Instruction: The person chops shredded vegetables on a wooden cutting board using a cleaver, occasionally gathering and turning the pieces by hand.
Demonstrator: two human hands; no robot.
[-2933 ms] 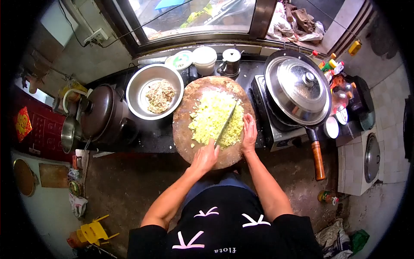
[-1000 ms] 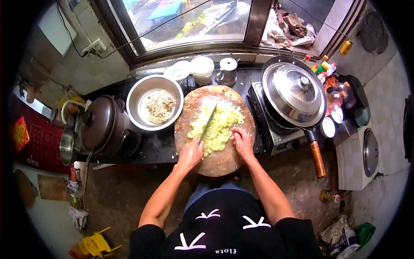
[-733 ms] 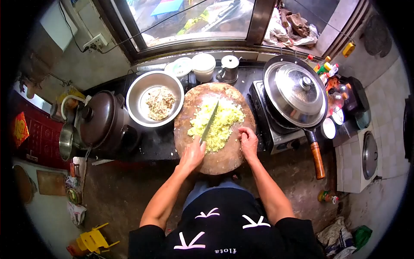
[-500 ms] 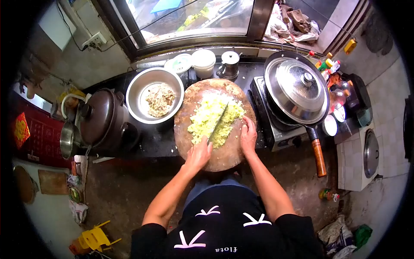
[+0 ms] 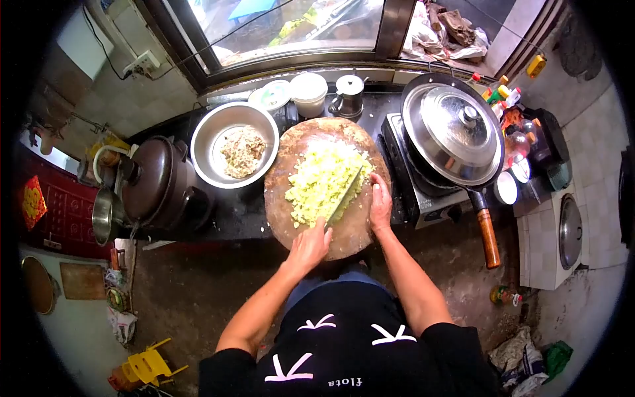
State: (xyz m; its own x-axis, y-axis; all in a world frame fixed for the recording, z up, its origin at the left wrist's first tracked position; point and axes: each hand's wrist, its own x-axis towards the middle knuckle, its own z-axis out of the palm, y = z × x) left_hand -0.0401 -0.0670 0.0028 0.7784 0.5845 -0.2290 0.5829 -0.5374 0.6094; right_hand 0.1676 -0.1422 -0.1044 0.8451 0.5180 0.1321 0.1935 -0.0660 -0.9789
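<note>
My left hand (image 5: 311,243) is closed around the handle of a kitchen knife (image 5: 345,196). The blade slants up and to the right, along the right side of a heap of finely chopped pale green vegetable (image 5: 317,182). Beneath the heap is a thick round wooden chopping board (image 5: 281,221). My right hand (image 5: 381,205) lies at the board's right edge, fingers stretched out beside the heap and near the blade. It holds nothing that I can see.
Left of the board stands a metal bowl (image 5: 204,155) with a minced mixture (image 5: 242,152). A dark lidded pot (image 5: 155,178) is farther left. On the right, a lidded wok (image 5: 436,126) sits on a stove (image 5: 430,215), its wooden handle (image 5: 488,238) jutting toward me. White tubs (image 5: 309,89) line the back.
The knife has shifted right, from across the heap to its right side, and my left hand has moved slightly right with it. My right hand stays at the board's edge.
</note>
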